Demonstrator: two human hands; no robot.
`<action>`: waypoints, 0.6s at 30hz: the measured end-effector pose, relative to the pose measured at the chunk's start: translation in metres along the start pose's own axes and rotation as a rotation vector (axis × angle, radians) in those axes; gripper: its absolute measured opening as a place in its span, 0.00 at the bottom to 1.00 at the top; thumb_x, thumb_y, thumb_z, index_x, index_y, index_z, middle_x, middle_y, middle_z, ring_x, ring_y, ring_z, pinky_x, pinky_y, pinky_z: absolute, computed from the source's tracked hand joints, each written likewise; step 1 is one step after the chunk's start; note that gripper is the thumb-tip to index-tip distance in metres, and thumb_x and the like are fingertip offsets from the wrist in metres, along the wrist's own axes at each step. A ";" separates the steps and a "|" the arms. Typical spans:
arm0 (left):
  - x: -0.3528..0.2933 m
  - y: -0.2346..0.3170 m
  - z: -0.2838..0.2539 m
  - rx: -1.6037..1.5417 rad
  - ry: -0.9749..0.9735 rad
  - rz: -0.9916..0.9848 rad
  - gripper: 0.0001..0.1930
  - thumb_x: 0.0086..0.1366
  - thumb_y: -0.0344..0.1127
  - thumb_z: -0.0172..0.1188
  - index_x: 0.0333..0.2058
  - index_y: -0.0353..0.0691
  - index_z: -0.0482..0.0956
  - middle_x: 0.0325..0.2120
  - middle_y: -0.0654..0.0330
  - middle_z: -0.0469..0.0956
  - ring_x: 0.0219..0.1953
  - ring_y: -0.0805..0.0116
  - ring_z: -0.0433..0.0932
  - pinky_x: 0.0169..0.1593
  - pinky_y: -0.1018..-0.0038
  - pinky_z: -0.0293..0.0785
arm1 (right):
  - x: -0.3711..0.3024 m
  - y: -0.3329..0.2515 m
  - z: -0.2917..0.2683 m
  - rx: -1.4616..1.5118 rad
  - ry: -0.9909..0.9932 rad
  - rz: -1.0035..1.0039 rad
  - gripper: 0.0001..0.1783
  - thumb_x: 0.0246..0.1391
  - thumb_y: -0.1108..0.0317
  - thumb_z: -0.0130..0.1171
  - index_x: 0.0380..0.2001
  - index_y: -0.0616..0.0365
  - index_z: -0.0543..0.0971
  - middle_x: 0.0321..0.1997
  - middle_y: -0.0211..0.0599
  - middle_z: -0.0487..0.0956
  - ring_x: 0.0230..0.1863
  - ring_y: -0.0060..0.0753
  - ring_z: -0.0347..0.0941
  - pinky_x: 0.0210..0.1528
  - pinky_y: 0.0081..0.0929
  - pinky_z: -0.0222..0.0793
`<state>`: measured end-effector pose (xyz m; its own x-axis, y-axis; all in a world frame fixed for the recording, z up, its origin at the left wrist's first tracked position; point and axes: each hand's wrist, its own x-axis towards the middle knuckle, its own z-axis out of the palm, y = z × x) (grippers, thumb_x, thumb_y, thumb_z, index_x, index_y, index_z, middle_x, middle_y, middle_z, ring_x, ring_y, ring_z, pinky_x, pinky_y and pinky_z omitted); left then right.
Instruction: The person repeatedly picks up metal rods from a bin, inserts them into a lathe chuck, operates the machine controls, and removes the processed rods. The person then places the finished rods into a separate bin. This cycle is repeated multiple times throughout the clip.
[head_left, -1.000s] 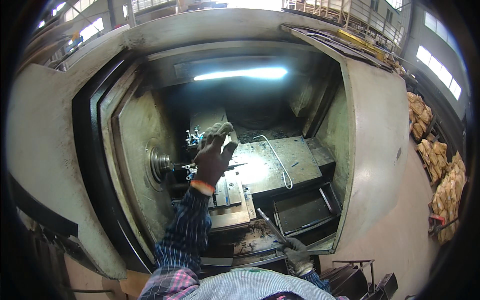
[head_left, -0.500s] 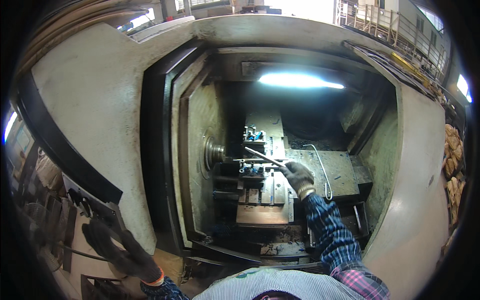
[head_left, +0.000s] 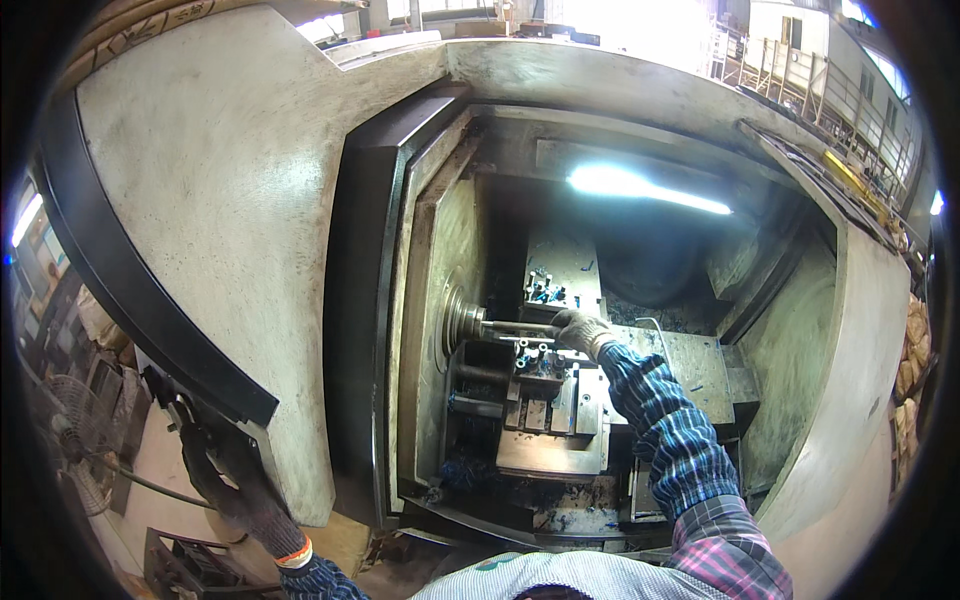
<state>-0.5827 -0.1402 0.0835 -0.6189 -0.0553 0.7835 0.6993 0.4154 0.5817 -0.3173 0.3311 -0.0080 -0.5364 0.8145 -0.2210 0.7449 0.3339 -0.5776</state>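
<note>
My right hand (head_left: 583, 333), in a grey work glove, is closed around the right end of a metal rod (head_left: 520, 327). The rod lies nearly level, its far end at the round spindle nose (head_left: 464, 322) of a lathe; how deep it sits there I cannot tell. Just below it stands a tool holder (head_left: 538, 360) with bolts and blue chips, on a metal slide (head_left: 550, 452). At the lower left, my left hand (head_left: 225, 490), in a dark glove, reaches with fingers stretched out to a dark control panel (head_left: 180, 400) with knobs; its fingertips blend into the panel.
A second tool holder (head_left: 545, 290) sits farther back on the slide. A bright lamp (head_left: 640, 188) lights the machine's inside. The sliding door's dark edge (head_left: 365, 300) stands at the left of the opening. A bent pale rod (head_left: 652, 326) lies behind my right arm.
My right hand has moved the rod from a slant to level and up to the spindle nose. My left hand has come to the control panel. The view has shifted.
</note>
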 end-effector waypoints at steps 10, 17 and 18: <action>0.011 -0.016 -0.007 0.156 -0.075 0.225 0.22 0.74 0.33 0.54 0.62 0.26 0.69 0.56 0.40 0.74 0.57 0.47 0.76 0.61 0.58 0.73 | 0.033 0.011 0.023 -0.181 -0.099 -0.288 0.20 0.64 0.54 0.58 0.56 0.48 0.81 0.49 0.42 0.84 0.51 0.45 0.80 0.55 0.42 0.73; 0.010 0.018 -0.003 0.024 -0.098 0.112 0.27 0.76 0.39 0.49 0.64 0.21 0.65 0.59 0.37 0.75 0.56 0.47 0.78 0.59 0.61 0.74 | 0.024 0.008 -0.005 -0.471 -0.139 -0.062 0.24 0.59 0.49 0.58 0.48 0.54 0.86 0.51 0.45 0.84 0.53 0.47 0.81 0.58 0.42 0.76; 0.011 0.018 -0.003 0.058 -0.102 0.113 0.27 0.76 0.39 0.49 0.65 0.22 0.65 0.59 0.37 0.74 0.56 0.47 0.78 0.59 0.61 0.74 | 0.041 0.012 0.003 -0.511 -0.190 -0.007 0.24 0.59 0.49 0.59 0.48 0.55 0.86 0.50 0.48 0.85 0.52 0.48 0.82 0.57 0.43 0.77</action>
<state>-0.5752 -0.1363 0.1033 -0.5727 0.0860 0.8153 0.7466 0.4655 0.4753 -0.3315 0.3674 -0.0264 -0.5689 0.7272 -0.3841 0.8137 0.5656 -0.1341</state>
